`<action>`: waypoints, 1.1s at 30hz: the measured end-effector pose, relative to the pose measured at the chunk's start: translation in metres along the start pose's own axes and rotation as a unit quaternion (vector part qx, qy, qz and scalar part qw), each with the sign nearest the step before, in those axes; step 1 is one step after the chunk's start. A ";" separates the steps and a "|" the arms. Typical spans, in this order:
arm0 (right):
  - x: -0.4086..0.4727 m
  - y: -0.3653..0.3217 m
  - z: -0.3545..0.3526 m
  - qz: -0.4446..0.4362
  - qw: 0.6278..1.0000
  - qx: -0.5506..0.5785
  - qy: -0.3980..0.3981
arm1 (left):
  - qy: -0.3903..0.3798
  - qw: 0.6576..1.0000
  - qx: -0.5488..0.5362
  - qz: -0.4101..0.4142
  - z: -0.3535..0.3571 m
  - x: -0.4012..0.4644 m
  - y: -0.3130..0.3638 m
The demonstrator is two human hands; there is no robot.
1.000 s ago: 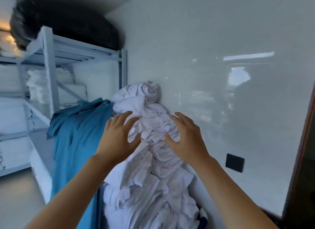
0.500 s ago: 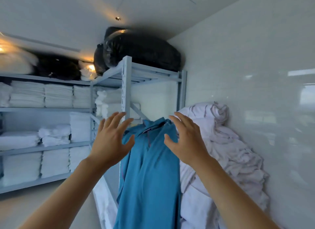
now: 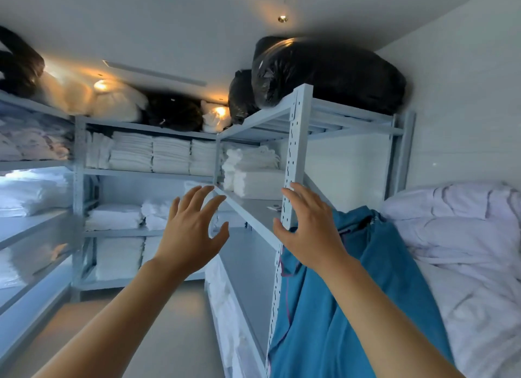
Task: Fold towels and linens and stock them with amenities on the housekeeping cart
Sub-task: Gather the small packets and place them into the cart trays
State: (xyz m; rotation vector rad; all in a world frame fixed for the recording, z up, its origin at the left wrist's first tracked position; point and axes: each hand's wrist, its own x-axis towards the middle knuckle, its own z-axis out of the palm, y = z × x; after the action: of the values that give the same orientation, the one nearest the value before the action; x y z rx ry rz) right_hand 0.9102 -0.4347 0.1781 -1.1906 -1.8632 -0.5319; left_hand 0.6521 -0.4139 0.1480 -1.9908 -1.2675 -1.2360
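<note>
Step looks like fetching linen: next move needs a reach to one folded stack. Neat folded white towel stacks sit on pale grey metal shelving, 10 to 12 o'clock. Left hand and right hand, fingers spread, hold nothing. Blue cloth hangs at 4 o'clock; crumpled white linen pile at 3.

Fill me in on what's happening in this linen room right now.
A person stands facing grey metal shelving stocked with folded white towels. Both hands are raised and empty, fingers spread: the left hand and right hand hold nothing. A blue cloth hangs at the rack's corner post, beside a heap of crumpled white linen against the wall. Black plastic bags sit on top.
</note>
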 end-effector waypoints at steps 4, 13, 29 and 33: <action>0.036 -0.014 0.060 -0.031 0.999 0.043 -0.008 | -0.001 0.999 0.028 -0.034 0.009 -0.005 -0.050; 0.105 -0.020 0.202 -0.070 0.988 0.136 -0.032 | -0.020 0.987 0.122 -0.100 0.048 0.005 -0.157; 0.218 0.038 0.350 -0.097 0.971 0.216 -0.027 | -0.020 0.969 0.210 -0.130 0.128 0.093 -0.250; 0.245 0.055 0.384 -0.084 0.973 0.214 -0.023 | -0.015 0.971 0.205 -0.120 0.161 0.117 -0.276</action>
State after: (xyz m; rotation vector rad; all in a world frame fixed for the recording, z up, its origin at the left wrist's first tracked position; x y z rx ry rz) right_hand 0.7489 -0.0055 0.1623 -0.7692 -2.0001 -0.1765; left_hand 0.4976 -0.1103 0.1521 -1.6002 -1.6636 -0.9471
